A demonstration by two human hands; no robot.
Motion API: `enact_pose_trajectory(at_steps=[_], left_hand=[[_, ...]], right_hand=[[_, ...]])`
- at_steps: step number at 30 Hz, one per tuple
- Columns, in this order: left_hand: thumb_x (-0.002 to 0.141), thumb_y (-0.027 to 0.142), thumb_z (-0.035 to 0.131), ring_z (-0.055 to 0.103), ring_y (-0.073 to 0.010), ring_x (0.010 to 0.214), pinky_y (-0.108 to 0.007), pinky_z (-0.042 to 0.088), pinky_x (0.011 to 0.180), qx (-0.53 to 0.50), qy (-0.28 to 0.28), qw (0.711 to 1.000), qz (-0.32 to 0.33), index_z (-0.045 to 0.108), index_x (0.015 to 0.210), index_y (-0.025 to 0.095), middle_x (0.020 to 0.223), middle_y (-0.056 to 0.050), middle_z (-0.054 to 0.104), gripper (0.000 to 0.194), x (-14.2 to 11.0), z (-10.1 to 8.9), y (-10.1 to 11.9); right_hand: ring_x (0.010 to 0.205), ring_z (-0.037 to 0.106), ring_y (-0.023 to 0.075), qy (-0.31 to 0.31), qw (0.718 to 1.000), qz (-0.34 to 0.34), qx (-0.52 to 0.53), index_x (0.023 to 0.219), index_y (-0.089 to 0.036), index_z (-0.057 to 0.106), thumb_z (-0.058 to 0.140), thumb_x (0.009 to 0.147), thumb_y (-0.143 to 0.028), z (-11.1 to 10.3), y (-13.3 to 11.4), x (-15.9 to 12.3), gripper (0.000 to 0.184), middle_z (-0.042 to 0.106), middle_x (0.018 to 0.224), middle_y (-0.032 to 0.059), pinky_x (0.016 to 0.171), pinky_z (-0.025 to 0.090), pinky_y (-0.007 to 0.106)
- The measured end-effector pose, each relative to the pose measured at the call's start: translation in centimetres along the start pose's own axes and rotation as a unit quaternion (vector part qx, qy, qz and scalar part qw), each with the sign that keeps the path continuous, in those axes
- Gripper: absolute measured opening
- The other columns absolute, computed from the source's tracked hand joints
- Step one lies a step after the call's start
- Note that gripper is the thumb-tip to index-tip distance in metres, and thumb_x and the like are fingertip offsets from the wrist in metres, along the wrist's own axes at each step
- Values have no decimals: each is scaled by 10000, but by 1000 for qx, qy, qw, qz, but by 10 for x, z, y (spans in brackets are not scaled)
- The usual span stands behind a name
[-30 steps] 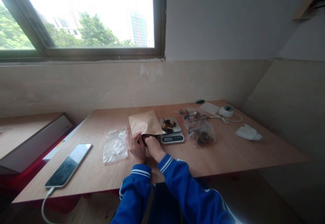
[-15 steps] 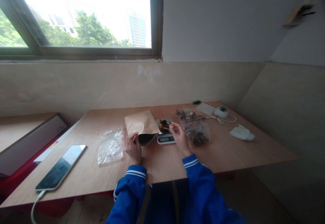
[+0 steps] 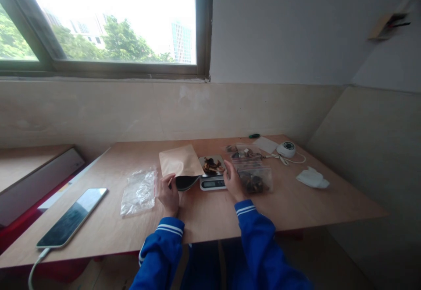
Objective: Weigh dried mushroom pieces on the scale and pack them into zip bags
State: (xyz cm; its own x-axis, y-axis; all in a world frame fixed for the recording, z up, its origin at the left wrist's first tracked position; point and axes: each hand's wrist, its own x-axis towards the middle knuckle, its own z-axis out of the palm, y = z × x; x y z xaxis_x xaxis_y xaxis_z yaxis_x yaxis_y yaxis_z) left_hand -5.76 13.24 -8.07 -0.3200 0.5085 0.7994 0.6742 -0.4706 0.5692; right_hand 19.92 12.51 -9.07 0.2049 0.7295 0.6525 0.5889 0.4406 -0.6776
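Observation:
A brown paper pouch (image 3: 180,162) lies on the wooden table (image 3: 296,202) with its dark mouth open toward me. My left hand (image 3: 168,193) pinches the near edge of that mouth and holds it open. Right of the pouch stands a small digital scale (image 3: 213,180) with dark dried pieces (image 3: 212,166) on its pan. My right hand (image 3: 232,179) rests against the scale's right side, fingers curled along its edge. A clear zip bag (image 3: 251,171) full of dark dried pieces lies just right of that hand.
An empty clear plastic bag (image 3: 138,191) lies left of the pouch. A phone (image 3: 70,217) on a white cable lies at the near left. At the far right are a white round device (image 3: 286,149) with a cord, a white card (image 3: 265,144) and a crumpled white tissue (image 3: 312,178).
My right hand left the pouch mouth, reached right toward the scale, and now sits against the scale's right side. My left hand kept hold of the pouch, whose mouth has opened.

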Motion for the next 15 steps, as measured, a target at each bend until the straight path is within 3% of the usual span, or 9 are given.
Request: enact_pose_trajectory(at_steps=[3,5,9,11,15], left_hand=[[902,281,489,631,-150,868,-293,502,790,0,-2,1000,0,608,956,193,915,-44,660,158,0,0,0],[902,288,486,631,-154,875,-300,500,797,-1,-5,1000,-1,609,957,194,917,-46,659,165,1,0,0],[898,291,496,629,-156,887,-307,493,817,2,-5,1000,0,609,950,192,914,-43,662,159,0,0,1],[896,292,503,629,-152,877,-303,493,820,2,0,1000,-1,608,942,190,901,-39,662,153,1,-1,3],[903,306,487,631,-145,852,-285,508,775,-9,11,1000,-25,601,937,185,886,-38,653,170,2,-4,7]], right_hand=[[1129,547,222,40,997,-50,-31,1210,-181,527,404,859,-124,-9,-24,-1,377,595,1161,127,982,449,440],[1070,560,220,20,995,-94,-31,1123,-189,578,400,849,-87,-9,-47,-6,342,617,1059,110,951,462,429],[1040,577,195,-157,973,-165,33,1098,-192,612,393,802,-23,18,-97,-26,406,633,1049,90,913,497,363],[1082,569,183,-218,963,-152,51,1114,-181,617,374,801,-9,40,-117,-34,432,629,1124,93,954,484,347],[1116,567,204,-268,961,-65,-16,1114,-148,618,389,815,-25,78,-137,-36,396,631,1161,119,953,483,332]])
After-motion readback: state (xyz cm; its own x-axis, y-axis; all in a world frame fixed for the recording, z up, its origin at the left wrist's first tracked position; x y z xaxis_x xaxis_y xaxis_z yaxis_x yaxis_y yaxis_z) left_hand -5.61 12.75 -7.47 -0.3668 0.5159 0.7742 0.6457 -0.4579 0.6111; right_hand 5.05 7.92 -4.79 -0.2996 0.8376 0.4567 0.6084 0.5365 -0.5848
